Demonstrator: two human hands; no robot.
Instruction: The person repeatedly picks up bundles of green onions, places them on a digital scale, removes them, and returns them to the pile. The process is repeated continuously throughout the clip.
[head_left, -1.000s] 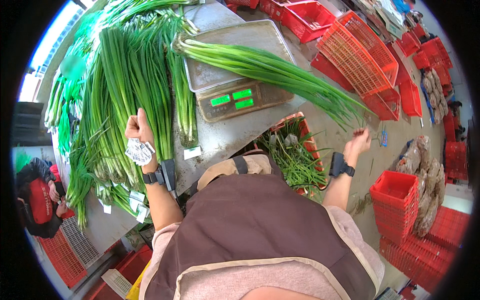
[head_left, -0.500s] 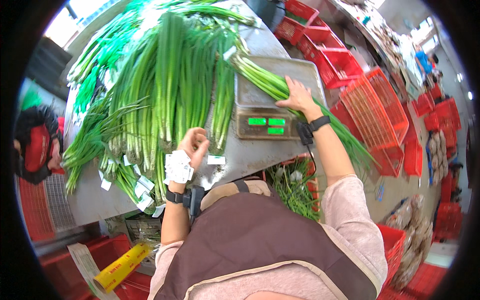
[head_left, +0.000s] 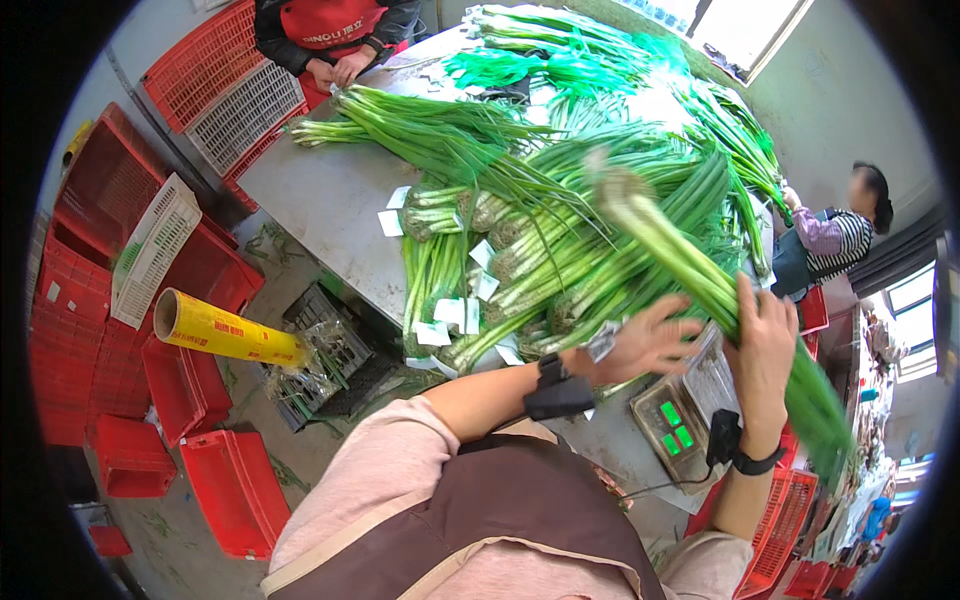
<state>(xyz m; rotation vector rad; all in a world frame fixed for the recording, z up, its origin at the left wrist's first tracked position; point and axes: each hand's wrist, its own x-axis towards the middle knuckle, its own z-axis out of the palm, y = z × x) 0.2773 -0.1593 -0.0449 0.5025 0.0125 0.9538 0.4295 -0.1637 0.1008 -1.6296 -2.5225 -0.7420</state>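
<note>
My right hand is closed around a bunch of scallions, held up over the table with its root end blurred and its green tops trailing to the lower right. My left hand is just left of that bunch, holding nothing, fingers spread and slightly smeared by motion. White tags sit at my left wrist. Below the raised bunch stands a digital scale with a lit green display and metal pan. Many more scallion bunches lie heaped on the metal table, several with white tags near their roots.
A person in a red apron handles scallions across the table; another person stands at its far right. Red crates cover the floor at left. A yellow roll stands by a black crate. A cable runs from my right wrist.
My view has turned left. My right hand has lifted the scallion bunch off the scale, roots up. My left hand has moved toward the bunch and its fingers have spread from a loose curl.
</note>
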